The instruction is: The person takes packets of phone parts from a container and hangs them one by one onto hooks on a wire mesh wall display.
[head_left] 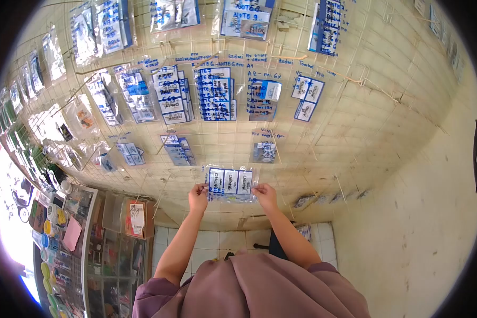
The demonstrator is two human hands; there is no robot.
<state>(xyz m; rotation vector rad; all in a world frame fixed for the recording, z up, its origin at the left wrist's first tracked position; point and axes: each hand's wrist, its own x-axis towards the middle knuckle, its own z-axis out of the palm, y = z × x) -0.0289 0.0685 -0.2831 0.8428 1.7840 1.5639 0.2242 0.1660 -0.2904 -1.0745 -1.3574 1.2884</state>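
Between my two hands, in front of the wall rack, is a clear plastic packet (231,183) with blue-edged white labels reading "APRO" and blue handwriting down its left side. My left hand (198,198) pinches its left edge between thumb and fingers. At the opposite edge, my right hand (265,195) grips the plastic the same way. Just above it hang other packets: a small bag (264,152) on the right and a bundle of blue-and-white labelled packets (178,150) on the left.
A wire grid rack (323,143) with protruding hooks covers the wall, holding rows of labelled packets (215,95). At lower left stands a glass display case (114,265) with a cardboard box (136,218) on it. White floor tiles (204,241) show below my arms.
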